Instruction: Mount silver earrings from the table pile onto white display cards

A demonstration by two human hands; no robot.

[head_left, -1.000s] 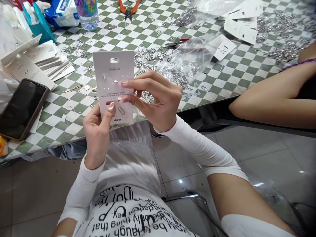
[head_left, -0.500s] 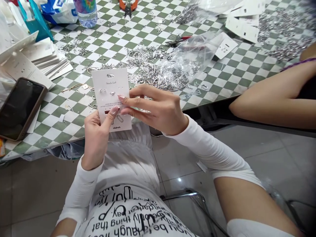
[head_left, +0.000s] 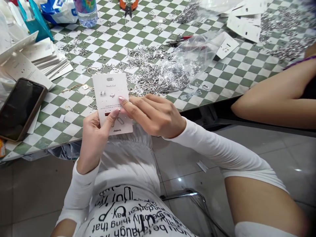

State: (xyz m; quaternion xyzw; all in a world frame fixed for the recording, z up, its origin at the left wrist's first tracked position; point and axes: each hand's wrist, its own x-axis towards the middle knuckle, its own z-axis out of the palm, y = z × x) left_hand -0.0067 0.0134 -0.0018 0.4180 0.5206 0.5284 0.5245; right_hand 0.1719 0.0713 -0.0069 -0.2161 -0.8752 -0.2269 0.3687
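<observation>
A white earring card (head_left: 108, 89) stands tilted at the table's front edge, with small studs near its top and a paperclip-shaped piece (head_left: 120, 121) low on it. My left hand (head_left: 96, 135) grips the card's lower left side, thumb across the front. At the card's right side is my right hand (head_left: 153, 115), its thumb and index finger closed together against the card's face. Whatever lies between those fingertips is too small to make out. Behind the card, many silver pieces (head_left: 150, 79) are spread on the checkered table (head_left: 108, 42), partly under a clear plastic bag (head_left: 197, 56).
A phone (head_left: 22, 108) and stacked cards (head_left: 49, 59) lie at the left. Farther back are a bottle (head_left: 87, 14), orange-handled pliers (head_left: 128, 8) and red-handled pliers (head_left: 177, 41). Another person's arm (head_left: 271, 89) rests at the right edge.
The card has come slightly lower and tilted a little more. My right hand has turned, with its fingers drawn closer together at the card, and my right forearm has shifted right.
</observation>
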